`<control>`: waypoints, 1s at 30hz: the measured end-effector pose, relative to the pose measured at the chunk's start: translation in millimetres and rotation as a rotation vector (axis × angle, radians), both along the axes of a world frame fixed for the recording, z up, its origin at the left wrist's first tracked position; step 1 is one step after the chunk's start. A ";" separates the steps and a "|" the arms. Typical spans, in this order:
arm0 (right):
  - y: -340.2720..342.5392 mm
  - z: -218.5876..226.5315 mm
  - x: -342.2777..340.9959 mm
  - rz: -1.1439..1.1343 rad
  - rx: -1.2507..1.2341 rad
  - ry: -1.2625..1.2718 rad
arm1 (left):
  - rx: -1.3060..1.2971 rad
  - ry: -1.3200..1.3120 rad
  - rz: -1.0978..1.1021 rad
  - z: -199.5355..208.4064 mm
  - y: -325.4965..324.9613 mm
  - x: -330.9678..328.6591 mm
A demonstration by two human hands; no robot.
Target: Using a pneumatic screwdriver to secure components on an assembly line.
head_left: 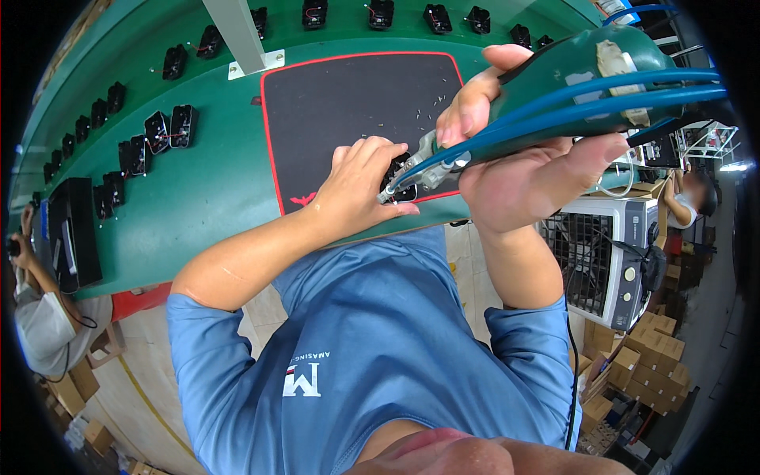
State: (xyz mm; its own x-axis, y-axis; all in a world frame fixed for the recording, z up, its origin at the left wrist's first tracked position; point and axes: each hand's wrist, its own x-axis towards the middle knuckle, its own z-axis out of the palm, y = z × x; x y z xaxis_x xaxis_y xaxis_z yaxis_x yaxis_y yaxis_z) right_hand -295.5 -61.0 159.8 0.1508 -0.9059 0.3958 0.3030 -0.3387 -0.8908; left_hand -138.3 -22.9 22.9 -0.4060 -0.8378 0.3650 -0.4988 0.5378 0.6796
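Note:
A black mat with a red border (340,103) lies on the green workbench. On its near edge, my left hand (356,182) curls around a small black plastic housing (404,192), mostly hidden by the fingers and a tool nose. My right hand (522,182) is wrapped around a green power screwdriver (546,79) with two blue hoses running along it. The screwdriver's metal nose (431,158) slants down to the left and meets the housing; its very tip is hard to make out. Small loose screws (440,101) are scattered on the mat.
Several open black housings with wires (182,127) stand left on the green bench (222,190) and along its far side. A metal post (237,36) rises behind the mat. A black bin (77,237) stands far left, an air cooler (590,257) right. Other people sit at both sides.

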 end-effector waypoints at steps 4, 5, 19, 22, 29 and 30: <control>-0.9 -2.6 1.3 0.004 0.017 -0.052 | -0.010 0.008 -0.007 -1.2 -1.4 -0.4; -0.7 -2.6 1.3 0.001 0.025 -0.046 | -0.010 0.008 -0.008 -0.9 -2.0 -0.3; -11.8 18.8 -2.1 0.060 0.025 -0.140 | 0.064 -0.025 0.021 7.9 -0.6 10.8; -15.9 79.2 -40.0 0.164 -0.167 -0.235 | -0.028 -0.102 0.019 49.9 -0.7 49.6; -0.7 54.9 -40.4 -0.016 -0.079 -0.119 | -0.024 -0.588 0.816 104.6 -73.1 286.5; -2.1 46.9 -39.0 -0.046 -0.064 -0.114 | 0.039 -0.698 0.835 87.1 -96.0 328.7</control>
State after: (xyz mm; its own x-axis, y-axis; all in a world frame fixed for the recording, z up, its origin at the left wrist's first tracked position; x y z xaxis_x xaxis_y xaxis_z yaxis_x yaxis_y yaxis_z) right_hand -334.6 -63.1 206.7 0.0600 -0.8831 0.4653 0.3839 -0.4099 -0.8274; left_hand 190.4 -118.9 110.0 0.1897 -0.9516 0.2419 -0.9795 -0.1664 0.1136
